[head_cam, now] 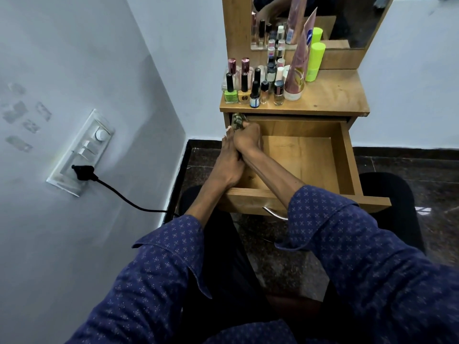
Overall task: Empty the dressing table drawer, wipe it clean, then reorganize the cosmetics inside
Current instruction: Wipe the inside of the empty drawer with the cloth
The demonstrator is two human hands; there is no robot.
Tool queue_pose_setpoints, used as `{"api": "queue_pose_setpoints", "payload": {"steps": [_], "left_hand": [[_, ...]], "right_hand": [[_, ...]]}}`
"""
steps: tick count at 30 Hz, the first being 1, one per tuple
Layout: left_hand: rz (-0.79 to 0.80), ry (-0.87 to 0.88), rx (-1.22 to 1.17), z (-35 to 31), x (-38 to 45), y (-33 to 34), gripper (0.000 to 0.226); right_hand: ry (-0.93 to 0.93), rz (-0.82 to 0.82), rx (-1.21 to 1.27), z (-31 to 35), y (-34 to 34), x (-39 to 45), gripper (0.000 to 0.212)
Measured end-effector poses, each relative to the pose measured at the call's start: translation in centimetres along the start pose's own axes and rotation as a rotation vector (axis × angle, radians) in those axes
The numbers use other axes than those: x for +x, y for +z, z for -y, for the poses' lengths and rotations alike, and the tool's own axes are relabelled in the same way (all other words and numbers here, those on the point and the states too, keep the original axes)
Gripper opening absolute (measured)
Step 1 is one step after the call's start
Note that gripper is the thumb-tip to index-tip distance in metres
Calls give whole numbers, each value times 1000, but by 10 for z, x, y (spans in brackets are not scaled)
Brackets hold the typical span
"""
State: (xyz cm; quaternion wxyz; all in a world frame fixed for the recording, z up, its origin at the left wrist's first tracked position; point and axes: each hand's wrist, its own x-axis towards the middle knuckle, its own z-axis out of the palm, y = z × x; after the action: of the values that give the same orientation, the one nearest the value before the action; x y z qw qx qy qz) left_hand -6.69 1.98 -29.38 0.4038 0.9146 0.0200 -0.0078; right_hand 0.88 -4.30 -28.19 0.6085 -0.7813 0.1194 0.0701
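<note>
From the head camera, the drawer [345, 157] is pulled out and nothing lies on the part of its wooden floor that shows. The right hand [247, 139] reaches across to the back left corner and its fingers are curled tight around a green patterned cloth [238, 121], pushing it against the drawer wall. The left hand [229, 162] lies along the left side of the drawer with its fingers straight, touching the right wrist. It holds nothing.

The cloth looks soft and light. It bunches up easily, so a full fistful, like the one the hand has now, is probably the best hold for scrubbing corners.

The cosmetics [258, 88] all stand on the tabletop [332, 95] above the drawer, packed close together on its left side. There are small nail polish bottles, a tall pink tube [296, 70] and a bright green bottle [314, 62]. The little glass bottles look breakable and likely tip over easily, so each is best picked up by its body, not its cap. A mirror [347, 21] stands behind them.
</note>
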Motion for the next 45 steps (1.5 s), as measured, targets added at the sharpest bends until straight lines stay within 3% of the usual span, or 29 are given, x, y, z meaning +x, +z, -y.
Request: {"api": "queue_pose_setpoints", "payload": {"steps": [4,9,17,21,28,33,41,43,45], "left_hand": [[7,18,32,6,3,0,76],[25,-25,75,6,7,0,81],[48,-27,146,5,9,1,83],[51,-24,173,8,8,3,85],[61,-21,226,7,6,3,85],[56,-15,240,8,8,3,81],[102,-18,288,7,8,2,91],[90,-11,295,7,8,2,94],[81,-4,303,6,8,2,94]], "right_hand": [[19,-4,45,1,3,0,32],[143,86,141,-5,-2,7,16],[192,293,-31,28,-30,10,28],[90,241,-174,29,-30,12,19],[92,365,-264,15,-32,12,31],[35,208,-173,22,-27,23,20],[20,353,-298,-2,-36,30,21],[-65,274,-280,-3,-32,22,23],[-258,124,-414,-6,-28,8,28]]}}
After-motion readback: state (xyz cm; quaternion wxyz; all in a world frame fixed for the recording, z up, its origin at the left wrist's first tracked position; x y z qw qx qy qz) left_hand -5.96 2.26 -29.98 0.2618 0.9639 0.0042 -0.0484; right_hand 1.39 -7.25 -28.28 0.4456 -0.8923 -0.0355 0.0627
